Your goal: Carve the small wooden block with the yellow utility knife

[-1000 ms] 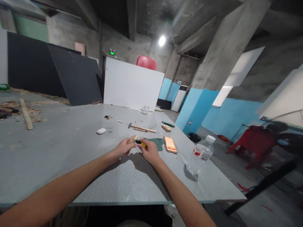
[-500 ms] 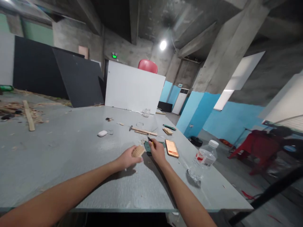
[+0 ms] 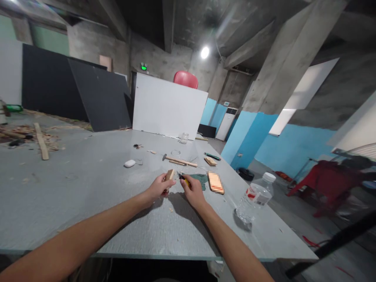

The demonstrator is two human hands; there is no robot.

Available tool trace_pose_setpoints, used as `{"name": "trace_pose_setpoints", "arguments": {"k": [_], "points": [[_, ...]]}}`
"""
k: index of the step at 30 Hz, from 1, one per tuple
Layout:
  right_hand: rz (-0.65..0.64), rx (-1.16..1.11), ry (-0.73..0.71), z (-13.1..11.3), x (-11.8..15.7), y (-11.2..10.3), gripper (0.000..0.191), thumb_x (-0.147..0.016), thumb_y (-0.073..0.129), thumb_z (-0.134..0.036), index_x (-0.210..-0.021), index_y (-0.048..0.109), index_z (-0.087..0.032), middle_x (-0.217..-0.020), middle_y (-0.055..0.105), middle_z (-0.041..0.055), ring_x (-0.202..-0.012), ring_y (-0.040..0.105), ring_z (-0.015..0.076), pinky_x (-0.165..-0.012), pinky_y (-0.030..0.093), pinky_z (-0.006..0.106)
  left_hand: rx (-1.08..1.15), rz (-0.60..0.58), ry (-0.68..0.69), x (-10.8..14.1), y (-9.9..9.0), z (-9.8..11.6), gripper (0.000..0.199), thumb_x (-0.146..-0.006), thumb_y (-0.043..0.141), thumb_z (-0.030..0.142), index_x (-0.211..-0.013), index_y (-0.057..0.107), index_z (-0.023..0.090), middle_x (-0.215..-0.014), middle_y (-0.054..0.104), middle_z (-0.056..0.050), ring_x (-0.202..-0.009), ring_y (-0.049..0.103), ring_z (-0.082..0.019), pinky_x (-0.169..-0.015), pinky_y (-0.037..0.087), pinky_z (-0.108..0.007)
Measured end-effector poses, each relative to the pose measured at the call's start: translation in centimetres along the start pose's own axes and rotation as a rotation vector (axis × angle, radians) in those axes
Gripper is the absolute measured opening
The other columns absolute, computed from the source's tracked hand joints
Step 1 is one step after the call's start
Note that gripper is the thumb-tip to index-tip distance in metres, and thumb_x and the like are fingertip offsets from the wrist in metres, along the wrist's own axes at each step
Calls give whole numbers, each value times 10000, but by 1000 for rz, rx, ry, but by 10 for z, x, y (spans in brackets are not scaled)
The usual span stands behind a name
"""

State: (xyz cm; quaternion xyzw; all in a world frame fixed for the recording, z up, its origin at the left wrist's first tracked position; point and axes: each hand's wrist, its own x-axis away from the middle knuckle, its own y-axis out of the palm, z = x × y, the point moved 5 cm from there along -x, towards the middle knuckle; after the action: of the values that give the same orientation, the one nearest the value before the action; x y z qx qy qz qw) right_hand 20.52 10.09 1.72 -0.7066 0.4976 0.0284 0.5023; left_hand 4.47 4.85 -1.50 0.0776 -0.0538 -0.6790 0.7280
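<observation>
A small pale wooden block (image 3: 169, 175) is gripped by my left hand (image 3: 158, 187), thumb along its near side. My right hand (image 3: 192, 190) is closed around a utility knife (image 3: 184, 180) with a black and yellow handle. The knife's front end points at the block, close to its right side; whether they touch I cannot tell. Under and beyond my right hand lies a dark green cloth or sheet (image 3: 201, 180). A hammer (image 3: 179, 160) with a wooden handle rests just past both hands, a thin wooden stick (image 3: 176, 163) alongside it.
A phone (image 3: 215, 182) and a clear water bottle (image 3: 255, 200) stand to the right. Farther off are a green-black pen-like tool (image 3: 212, 156), wood pieces (image 3: 210, 161), a glass jar (image 3: 184, 138), a white case (image 3: 129, 163) and keys (image 3: 137, 146). Shavings and a wooden strip (image 3: 41, 141) lie left.
My left hand has turned the wooden block more upright. My right hand has drawn the knife back to the left, toward the block. The view has shifted slightly.
</observation>
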Motion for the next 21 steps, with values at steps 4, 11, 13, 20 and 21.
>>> {"name": "trace_pose_setpoints", "arguments": {"k": [4,11,13,20,21], "points": [[-27,-43,-33,-10,2,0,417,-1014,462,-480,-1124,709,-162,-944,755,92,-817,665,201,-747,439,285,-62,9,-8,0,-1,-2,493,-688,771,481,-1006,552,175,-611,473,84,-459,442,-81,-433,312,-196],[-249,-90,-152,-23,5,8,419,-1043,428,-506,-1044,702,-190,-820,689,29,-728,579,150,-700,366,253,-124,-6,-6,-3,-1,-4,452,-676,718,402,-1031,583,157,-585,486,79,-436,434,-87,-417,299,-202],[-270,-89,-159,-23,5,8,423,-1044,425,-506,-1020,703,-188,-789,669,21,-706,554,143,-687,351,249,-134,-15,2,-2,0,-2,453,-673,710,391,-1036,586,151,-593,489,77,-444,436,-85,-420,320,-202],[-195,-40,-141,-17,3,5,382,-1018,493,-483,-1118,728,-199,-938,762,52,-822,667,184,-743,419,260,-175,-32,25,4,0,8,476,-703,714,406,-1090,597,154,-661,518,68,-438,422,-69,-418,327,-204],[-175,-14,-131,-16,2,5,374,-1011,508,-478,-1129,732,-203,-981,772,58,-860,684,196,-758,432,265,-185,-32,18,5,0,9,455,-714,709,407,-1077,600,156,-656,515,68,-436,419,-69,-419,318,-205]]}}
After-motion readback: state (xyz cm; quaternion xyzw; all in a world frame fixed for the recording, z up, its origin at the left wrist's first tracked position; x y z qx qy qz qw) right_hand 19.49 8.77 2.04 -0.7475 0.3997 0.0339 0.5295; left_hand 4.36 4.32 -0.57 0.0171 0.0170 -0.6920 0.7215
